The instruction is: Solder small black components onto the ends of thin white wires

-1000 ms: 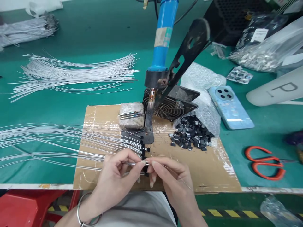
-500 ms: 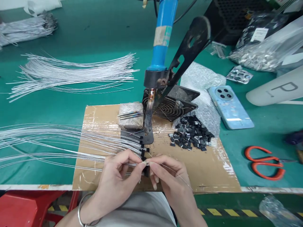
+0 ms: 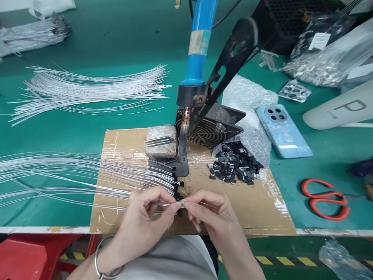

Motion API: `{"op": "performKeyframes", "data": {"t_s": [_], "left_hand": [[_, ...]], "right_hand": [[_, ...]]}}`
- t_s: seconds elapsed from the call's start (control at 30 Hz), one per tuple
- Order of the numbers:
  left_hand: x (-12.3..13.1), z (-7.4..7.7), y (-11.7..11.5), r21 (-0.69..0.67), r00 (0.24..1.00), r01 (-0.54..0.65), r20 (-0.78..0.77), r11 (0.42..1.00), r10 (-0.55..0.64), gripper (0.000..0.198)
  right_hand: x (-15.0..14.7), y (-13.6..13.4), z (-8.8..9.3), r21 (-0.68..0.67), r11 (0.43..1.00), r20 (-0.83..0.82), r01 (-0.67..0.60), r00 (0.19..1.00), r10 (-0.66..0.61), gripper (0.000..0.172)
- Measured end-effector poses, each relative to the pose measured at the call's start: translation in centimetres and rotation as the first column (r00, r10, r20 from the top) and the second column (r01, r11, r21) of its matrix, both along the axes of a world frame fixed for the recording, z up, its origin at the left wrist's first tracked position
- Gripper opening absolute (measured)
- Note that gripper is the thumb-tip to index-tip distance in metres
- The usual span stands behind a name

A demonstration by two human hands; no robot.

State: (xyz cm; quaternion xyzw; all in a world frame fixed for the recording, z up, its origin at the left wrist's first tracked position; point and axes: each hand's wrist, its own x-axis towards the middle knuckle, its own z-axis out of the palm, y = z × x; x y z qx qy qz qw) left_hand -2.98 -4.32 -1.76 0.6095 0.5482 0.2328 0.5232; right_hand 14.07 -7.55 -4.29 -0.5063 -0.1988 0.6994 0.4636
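Observation:
Over the cardboard's front part, my left hand (image 3: 147, 217) pinches a white wire between thumb and forefinger. My right hand (image 3: 217, 217) meets it fingertip to fingertip, its thumb and forefinger closed at the wire's end. A thin strand (image 3: 231, 218) passes through my right hand and sticks out to the right. What lies right between the fingertips is too small to make out. Just behind the hands, white wires (image 3: 116, 177) run in from the left, ending in a row of small black connectors (image 3: 176, 187); my fingers partly cover the nearest ones.
A blue-handled soldering iron (image 3: 196, 66) points down in a black stand (image 3: 230, 58) behind my hands. Around it are a sponge block (image 3: 160, 149), a fan (image 3: 204, 134) and a connector pile (image 3: 236, 165). Phone (image 3: 285, 134) and red-handled scissors (image 3: 326, 196) lie right, a wire bundle (image 3: 96, 87) back left.
My right hand has shifted slightly to the right, and the thin strand with it. The left hand stays nearly in place, still pinching the wire.

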Motion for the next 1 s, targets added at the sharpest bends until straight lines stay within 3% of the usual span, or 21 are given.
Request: {"op": "performKeyframes", "data": {"t_s": [0.3,0.53,1.0], "left_hand": [[0.7,0.3,0.3,0.054,0.996,-0.069,0.061,0.996,0.066,0.018],[0.8,-0.1,-0.2,0.103,0.993,-0.097,0.083,0.990,0.089,0.017],[1.4,-1.0,-0.7,0.047,0.980,-0.183,0.090,0.982,0.179,0.020]], "right_hand": [[-0.9,-0.1,-0.1,0.013,0.996,-0.076,0.083,0.994,-0.082,0.019],[-1.4,-0.2,-1.3,0.072,0.985,-0.157,0.158,0.977,-0.145,0.016],[-2.1,-0.1,-1.1,0.063,0.971,-0.136,0.230,0.966,-0.220,0.014]]}}
